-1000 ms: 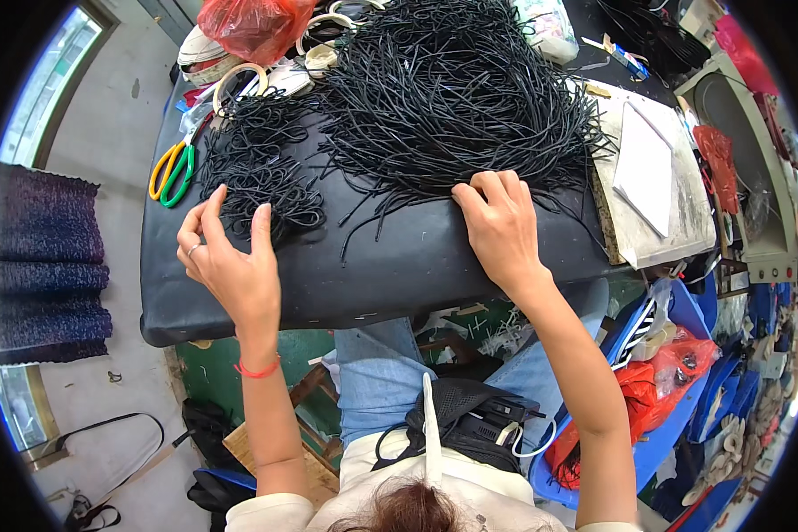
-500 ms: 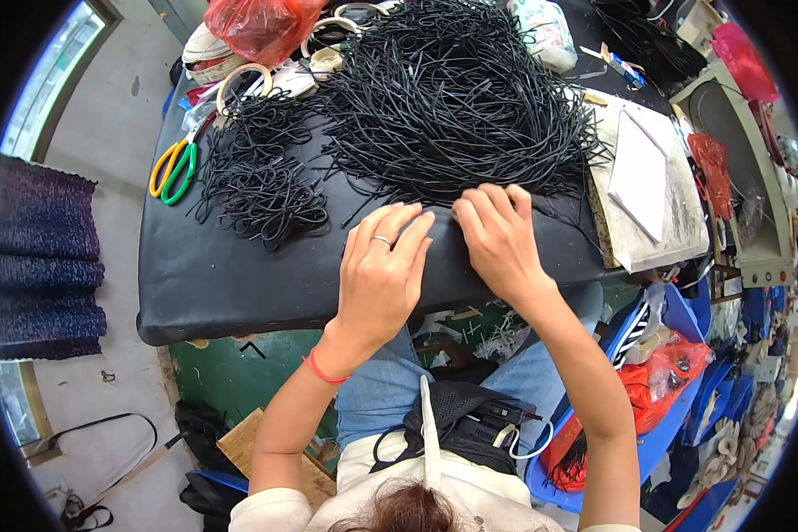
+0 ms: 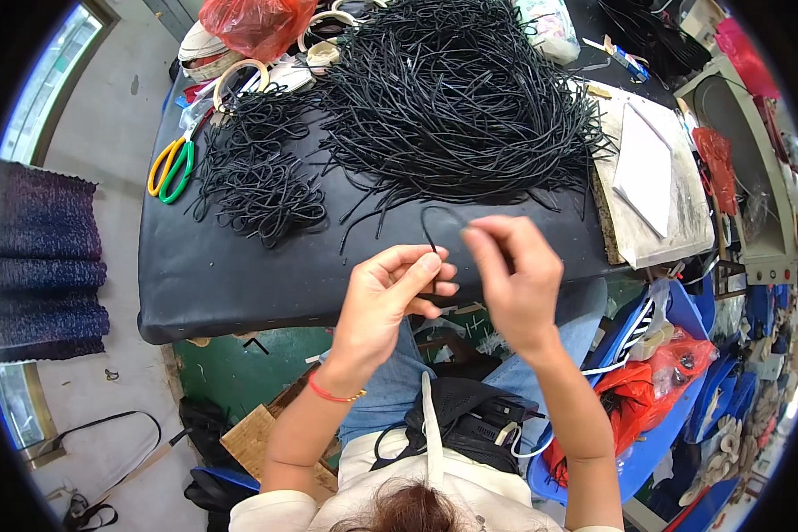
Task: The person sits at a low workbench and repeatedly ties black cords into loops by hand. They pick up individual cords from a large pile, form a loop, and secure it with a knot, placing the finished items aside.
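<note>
A thin black cord point(image 3: 427, 222) arches between my two hands above the table's front edge. My left hand point(image 3: 399, 282) pinches one end of it between thumb and forefinger, with the other fingers curled below. At the cord's other side is my right hand point(image 3: 516, 270), slightly blurred, its thumb and forefinger closed on the cord. Just beyond both hands spreads a large heap of loose black cords point(image 3: 461, 115). To its left lies a smaller pile of looped black cords point(image 3: 270, 195).
Scissors with yellow and green handles point(image 3: 176, 168) lie at the table's left. A red plastic bag point(image 3: 255, 25) and tape rolls point(image 3: 239, 84) sit behind. At right is a worn board point(image 3: 674, 238) bearing white sheets point(image 3: 643, 173). A blue bin point(image 3: 643, 452) stands beside my right arm.
Both hands have drawn back from the heap's near edge, and a single cord now runs between them. My left hand has turned over, showing its curled fingers.
</note>
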The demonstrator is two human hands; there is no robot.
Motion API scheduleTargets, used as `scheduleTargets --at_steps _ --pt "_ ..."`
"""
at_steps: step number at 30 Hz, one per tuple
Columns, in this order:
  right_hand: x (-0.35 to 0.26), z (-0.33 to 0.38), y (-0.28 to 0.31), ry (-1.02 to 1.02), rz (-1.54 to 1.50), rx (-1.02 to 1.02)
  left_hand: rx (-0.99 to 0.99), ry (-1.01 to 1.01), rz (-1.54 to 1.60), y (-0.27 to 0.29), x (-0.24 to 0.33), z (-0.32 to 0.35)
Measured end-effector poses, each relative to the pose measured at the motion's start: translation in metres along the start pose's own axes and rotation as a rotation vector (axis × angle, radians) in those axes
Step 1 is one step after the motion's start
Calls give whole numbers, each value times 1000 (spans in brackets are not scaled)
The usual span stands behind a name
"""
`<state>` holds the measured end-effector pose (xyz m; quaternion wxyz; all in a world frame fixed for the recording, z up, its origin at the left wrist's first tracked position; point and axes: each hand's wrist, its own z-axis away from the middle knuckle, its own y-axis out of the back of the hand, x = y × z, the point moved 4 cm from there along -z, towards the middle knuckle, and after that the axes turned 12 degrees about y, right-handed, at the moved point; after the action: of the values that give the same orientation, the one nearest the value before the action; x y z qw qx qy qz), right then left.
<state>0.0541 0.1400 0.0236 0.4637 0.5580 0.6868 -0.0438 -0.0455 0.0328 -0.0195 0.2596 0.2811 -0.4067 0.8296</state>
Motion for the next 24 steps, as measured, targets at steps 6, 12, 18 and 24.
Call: scheduleTargets --at_steps 6,12,18,24 --pt "-12 5 -7 108 -67 -121 44 -105 73 -2 -5 -6" --pt "-7 16 -10 -71 -200 -128 145 -330 -199 2 -5 -5" --pt "-5 14 13 172 64 -174 -26 -17 182 5 2 -4" --pt "-18 11 2 340 112 -169 -99 62 68 -5 -5 1"
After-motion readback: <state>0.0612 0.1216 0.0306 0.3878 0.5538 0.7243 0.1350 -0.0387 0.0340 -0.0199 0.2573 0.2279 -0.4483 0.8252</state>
